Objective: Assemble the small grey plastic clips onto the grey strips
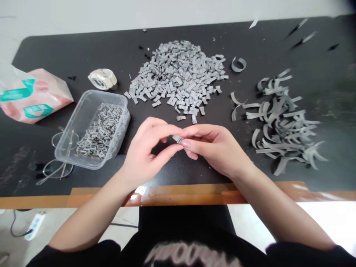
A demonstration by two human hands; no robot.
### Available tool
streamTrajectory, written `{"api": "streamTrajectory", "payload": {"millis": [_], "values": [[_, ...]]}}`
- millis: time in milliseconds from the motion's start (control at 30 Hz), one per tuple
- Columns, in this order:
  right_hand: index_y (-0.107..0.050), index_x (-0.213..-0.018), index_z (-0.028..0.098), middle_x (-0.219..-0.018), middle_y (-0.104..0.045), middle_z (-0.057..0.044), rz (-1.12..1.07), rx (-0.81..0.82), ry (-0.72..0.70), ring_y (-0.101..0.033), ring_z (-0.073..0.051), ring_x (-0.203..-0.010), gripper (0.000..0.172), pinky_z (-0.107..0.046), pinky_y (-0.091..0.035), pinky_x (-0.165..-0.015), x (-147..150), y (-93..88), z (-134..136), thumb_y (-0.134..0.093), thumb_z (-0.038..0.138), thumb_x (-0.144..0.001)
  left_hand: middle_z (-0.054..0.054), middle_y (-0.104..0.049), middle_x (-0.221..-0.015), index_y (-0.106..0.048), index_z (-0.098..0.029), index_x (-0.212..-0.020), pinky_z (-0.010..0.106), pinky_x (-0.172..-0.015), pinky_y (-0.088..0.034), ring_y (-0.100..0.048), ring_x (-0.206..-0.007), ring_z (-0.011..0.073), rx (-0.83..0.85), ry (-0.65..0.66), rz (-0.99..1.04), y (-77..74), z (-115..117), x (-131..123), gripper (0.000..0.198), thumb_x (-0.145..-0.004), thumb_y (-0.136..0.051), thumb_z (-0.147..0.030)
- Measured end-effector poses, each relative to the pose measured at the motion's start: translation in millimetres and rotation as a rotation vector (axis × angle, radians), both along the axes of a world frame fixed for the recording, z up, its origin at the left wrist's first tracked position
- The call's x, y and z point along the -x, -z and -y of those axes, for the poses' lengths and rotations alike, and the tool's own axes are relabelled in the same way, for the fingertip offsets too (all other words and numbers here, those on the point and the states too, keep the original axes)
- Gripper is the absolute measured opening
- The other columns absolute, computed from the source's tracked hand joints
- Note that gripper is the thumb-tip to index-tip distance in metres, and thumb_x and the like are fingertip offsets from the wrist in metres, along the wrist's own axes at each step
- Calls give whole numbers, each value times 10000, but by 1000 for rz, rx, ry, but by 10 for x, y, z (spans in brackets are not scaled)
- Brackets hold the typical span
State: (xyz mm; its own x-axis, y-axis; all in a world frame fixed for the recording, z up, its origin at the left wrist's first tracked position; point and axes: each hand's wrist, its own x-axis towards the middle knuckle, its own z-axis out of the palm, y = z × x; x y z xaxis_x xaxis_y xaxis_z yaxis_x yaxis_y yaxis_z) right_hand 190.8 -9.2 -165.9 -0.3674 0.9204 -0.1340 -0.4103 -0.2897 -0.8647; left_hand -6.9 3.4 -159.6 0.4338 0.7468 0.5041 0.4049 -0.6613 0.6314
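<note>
Over the front of the table, both my hands meet at a small grey strap piece that looks to have a buckle on it. My right hand pinches it between thumb and fingers. From the other side, the thumb and forefinger of my left hand close on the same piece, leaving a gap inside the curled fingers. Beyond the hands lies a large heap of short grey strap pieces. To the left, a clear plastic box contains many small grey buckles.
Loose grey strips are piled at the right, with a curled strip behind them. A white watch, a pink tissue pack and eyeglasses lie at the left, the glasses partly beneath the box. Orange-brown trim runs along the table's front edge.
</note>
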Motion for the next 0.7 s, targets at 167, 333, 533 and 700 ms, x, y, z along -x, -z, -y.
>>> {"api": "streamTrajectory", "payload": {"millis": [167,333,533,700], "values": [[-773,-876,172,-699,-700,22,-7,-8,-6,-566,-60,-583,42,-203,-470,-587,-5,3,8,-806,175,-849,12,-606,-921,-704,-220,-1070,300,-762,-522,-617,-851,163,-248,-146,-196,-6,33,6,187,-893,-763,-228],[-748,-866,151,-701,-710,6,-18,-11,-5,-599,-77,-602,92,-205,-475,-580,39,18,3,-809,218,-853,14,-638,-958,-685,-217,-1080,302,-794,-535,-635,-876,163,-213,-138,-207,-9,60,-3,166,-919,-724,-202],[-720,-844,157,-651,-647,26,56,-85,-6,-568,-96,-613,134,-227,-493,-622,50,-1,19,-778,269,-888,31,-660,-981,-678,-221,-1089,325,-832,-536,-639,-916,188,-139,-108,-169,-28,65,-16,190,-907,-729,-214],[-679,-806,169,-649,-598,35,167,-147,-13,-547,-101,-633,195,-235,-489,-674,43,-15,27,-725,307,-936,43,-680,-960,-695,-223,-1053,343,-814,-542,-641,-897,204,-88,-91,-161,-38,70,-19,159,-910,-728,-286]]}}
